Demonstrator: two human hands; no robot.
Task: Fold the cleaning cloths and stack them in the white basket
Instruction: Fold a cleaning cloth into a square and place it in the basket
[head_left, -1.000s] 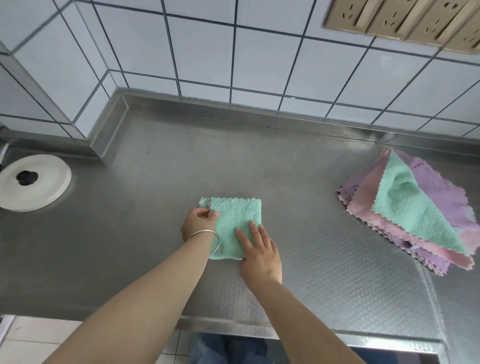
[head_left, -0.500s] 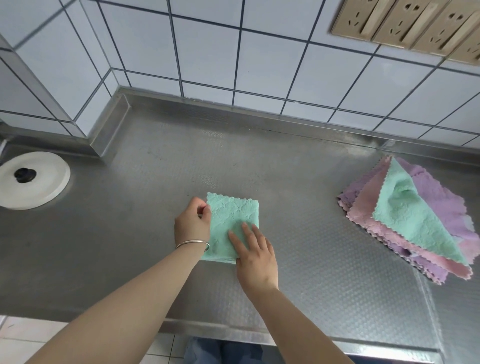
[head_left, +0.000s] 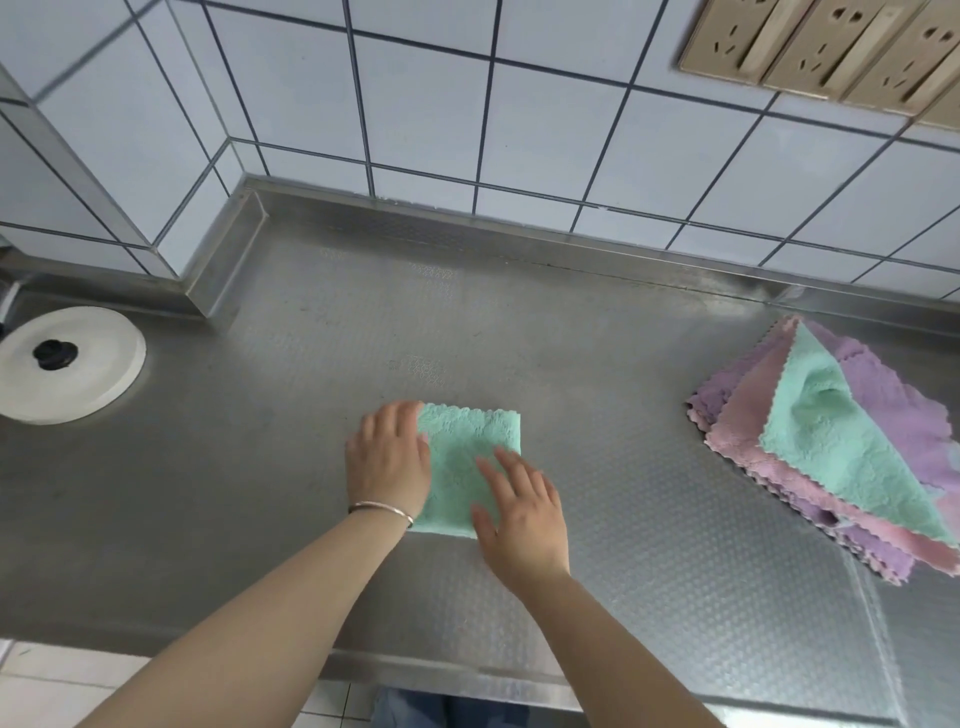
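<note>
A folded green cleaning cloth (head_left: 464, 447) lies flat in the middle of the steel counter (head_left: 571, 364). My left hand (head_left: 388, 457), with a bangle at the wrist, rests flat on the cloth's left edge, fingers straight. My right hand (head_left: 522, 512) presses flat on the cloth's near right part with fingers spread. At the right lies a loose pile of unfolded cloths (head_left: 831, 447): a green one on top of pink and purple ones. The white basket is not in view.
A white round lid with a black knob (head_left: 65, 364) sits at the left edge of the counter. Tiled walls enclose the back and the left corner. Beige wall sockets (head_left: 831, 47) are at the top right. The counter's front edge runs just below my forearms.
My left hand has uncurled from pinching the cloth's left edge and now lies flat on it. My right hand stays pressed on the cloth.
</note>
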